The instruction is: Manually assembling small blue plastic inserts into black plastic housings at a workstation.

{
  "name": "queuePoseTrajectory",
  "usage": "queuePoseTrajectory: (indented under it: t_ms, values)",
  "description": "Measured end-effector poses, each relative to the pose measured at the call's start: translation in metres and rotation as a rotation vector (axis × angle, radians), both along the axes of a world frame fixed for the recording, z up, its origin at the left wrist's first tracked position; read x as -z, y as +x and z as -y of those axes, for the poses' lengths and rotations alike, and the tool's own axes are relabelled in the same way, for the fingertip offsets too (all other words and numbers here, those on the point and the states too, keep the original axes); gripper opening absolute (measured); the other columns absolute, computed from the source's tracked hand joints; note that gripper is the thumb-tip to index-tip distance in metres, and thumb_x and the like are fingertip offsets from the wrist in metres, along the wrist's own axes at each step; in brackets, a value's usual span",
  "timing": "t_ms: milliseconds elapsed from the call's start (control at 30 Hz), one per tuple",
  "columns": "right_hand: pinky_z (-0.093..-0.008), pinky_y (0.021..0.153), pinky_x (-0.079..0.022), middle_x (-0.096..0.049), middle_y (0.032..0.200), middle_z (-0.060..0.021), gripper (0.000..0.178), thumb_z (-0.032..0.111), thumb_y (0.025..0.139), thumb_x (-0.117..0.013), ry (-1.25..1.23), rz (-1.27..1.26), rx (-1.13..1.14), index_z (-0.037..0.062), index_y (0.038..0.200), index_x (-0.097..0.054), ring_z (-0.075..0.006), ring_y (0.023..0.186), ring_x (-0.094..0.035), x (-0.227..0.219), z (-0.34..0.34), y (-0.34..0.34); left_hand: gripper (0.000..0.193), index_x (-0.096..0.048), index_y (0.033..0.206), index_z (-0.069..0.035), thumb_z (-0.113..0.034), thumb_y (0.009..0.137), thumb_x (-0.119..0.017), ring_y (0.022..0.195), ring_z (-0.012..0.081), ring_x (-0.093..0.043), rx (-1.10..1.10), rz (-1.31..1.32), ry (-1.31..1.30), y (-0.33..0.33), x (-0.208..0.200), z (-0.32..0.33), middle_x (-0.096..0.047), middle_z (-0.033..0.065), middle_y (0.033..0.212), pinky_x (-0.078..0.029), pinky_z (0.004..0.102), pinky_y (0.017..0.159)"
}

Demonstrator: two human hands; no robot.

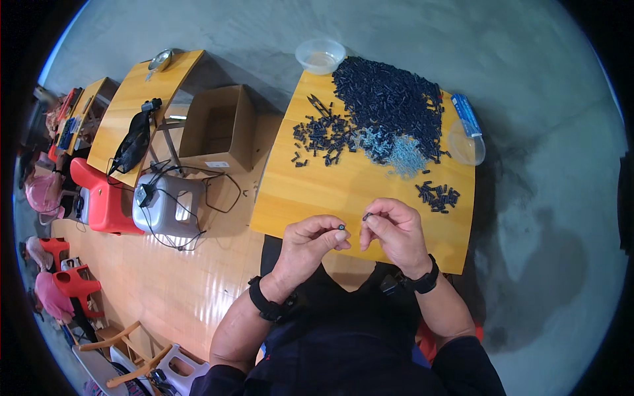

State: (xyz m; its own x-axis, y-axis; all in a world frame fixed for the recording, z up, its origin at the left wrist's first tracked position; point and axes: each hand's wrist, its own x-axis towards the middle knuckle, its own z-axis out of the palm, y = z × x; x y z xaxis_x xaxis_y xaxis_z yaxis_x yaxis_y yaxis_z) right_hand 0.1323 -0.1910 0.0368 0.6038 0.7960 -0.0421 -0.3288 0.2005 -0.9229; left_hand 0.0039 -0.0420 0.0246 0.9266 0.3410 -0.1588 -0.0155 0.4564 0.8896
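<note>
Over the near edge of the wooden table (290,198), my left hand (307,245) pinches a small black cylindrical piece (341,228) with a bluish tip. Just to its right, my right hand (397,236) holds a small dark piece (366,216) between thumb and finger; its exact shape is too small to tell. The two hands are close but apart. Beyond them lies a large heap of short black cylindrical pieces (389,92). Light-blue small parts (404,156) are piled at its near side. Smaller groups of black pieces lie left (323,135) and near right (437,197).
At the table's far left corner stands a clear plastic bowl (321,56); a clear round container (466,143) and a blue box (466,113) sit at the right edge. Dark snips (319,104) lie at left. A cardboard box (218,129), stools (168,204) and cables occupy the floor leftward.
</note>
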Motion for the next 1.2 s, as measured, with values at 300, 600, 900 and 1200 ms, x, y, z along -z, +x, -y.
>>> queuePoseTrajectory:
  t_ms: [300,600,900,1200]
  values:
    - [-0.0261,0.064,-0.054,-0.061,0.085,-0.0099,0.009,-0.002,0.092,-0.051,-0.083,0.206,-0.02,-0.003,0.098,-0.057,-0.0163,0.07,-0.064,-0.014,0.004,-0.008,0.014,-0.065,0.101,0.003,-0.003,0.088,-0.063,0.081,0.0119,-0.064,0.1,-0.011,0.0,-0.005,-0.005,0.001,-0.067,0.0059,0.088,-0.053,0.0251,0.075]
    - [-0.0261,0.065,-0.054,-0.058,0.091,-0.0114,0.015,-0.01,0.087,-0.053,-0.084,0.393,-0.035,-0.0049,0.099,-0.059,-0.0162,0.074,-0.064,-0.024,-0.003,-0.017,0.012,-0.065,0.098,0.004,-0.002,0.089,-0.062,0.084,0.0116,-0.063,0.126,0.05,0.013,-0.004,-0.005,-0.002,-0.068,0.0066,0.091,-0.053,0.0256,0.078]
    - [-0.0224,0.064,-0.054,-0.059,0.09,-0.0102,0.014,-0.009,0.086,-0.055,-0.096,0.492,-0.046,-0.0051,0.098,-0.062,-0.013,0.072,-0.065,-0.023,-0.01,-0.015,0.011,-0.066,0.098,0.004,-0.001,0.089,-0.062,0.085,0.0121,-0.064,0.132,0.055,0.007,-0.004,-0.003,-0.005,-0.068,0.0073,0.09,-0.054,0.0257,0.079]
    - [-0.0234,0.059,-0.05,-0.061,0.085,-0.0096,0.013,-0.007,0.084,-0.059,-0.141,0.597,-0.033,-0.0024,0.095,-0.064,-0.0134,0.068,-0.062,-0.022,-0.015,-0.014,0.011,-0.066,0.097,0.004,-0.003,0.089,-0.062,0.083,0.0113,-0.063,0.132,0.059,-0.025,-0.004,-0.001,-0.009,-0.069,0.0074,0.088,-0.052,0.0249,0.077]
